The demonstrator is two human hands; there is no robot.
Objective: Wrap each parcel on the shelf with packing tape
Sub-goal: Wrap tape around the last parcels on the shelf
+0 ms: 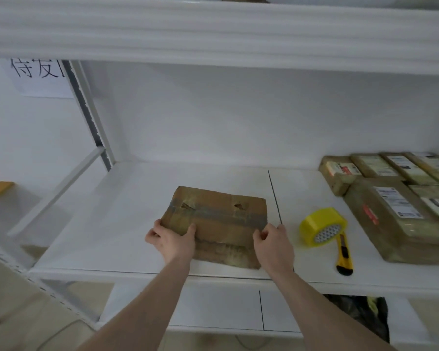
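A yellow utility knife (343,254) lies near a paper sign (39,77) on the wall.

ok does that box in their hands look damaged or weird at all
Yes. The cardboard parcel held by the left hand and right hand has two torn holes in its upper face, near the tape band across it, and its front edge looks scuffed and ragged.

White metal shelving (142,249), white wall (213,110), paper sign (39,77)

Soft, even light was bright on the white metal shelf (127,198); shadows were faint, edges bowed and slightly blurred.
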